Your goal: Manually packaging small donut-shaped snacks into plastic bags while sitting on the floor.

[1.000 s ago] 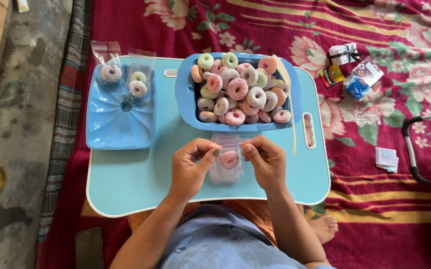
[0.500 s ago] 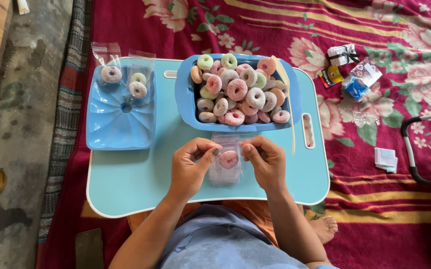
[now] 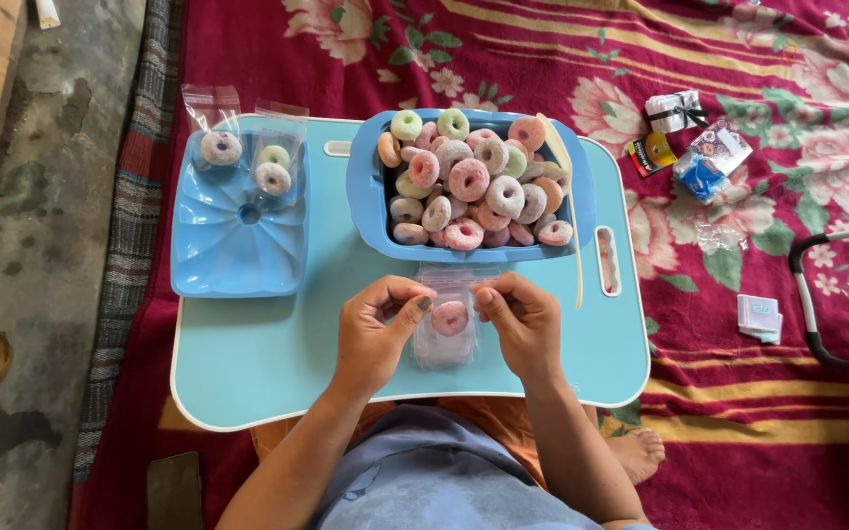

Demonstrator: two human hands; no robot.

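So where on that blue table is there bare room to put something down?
Bare table lies below the blue plate, left of the left hand, and right of the right hand up to the handle slot. The ring-filled tub crowds the top.

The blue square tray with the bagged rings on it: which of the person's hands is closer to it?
Left. The left hand sits just right of and below the blue tray; the right hand lies farther right, past the small bag.

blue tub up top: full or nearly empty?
Full. The blue tub is heaped with sugared ring candies up to and over its rim, with no bare bottom showing.
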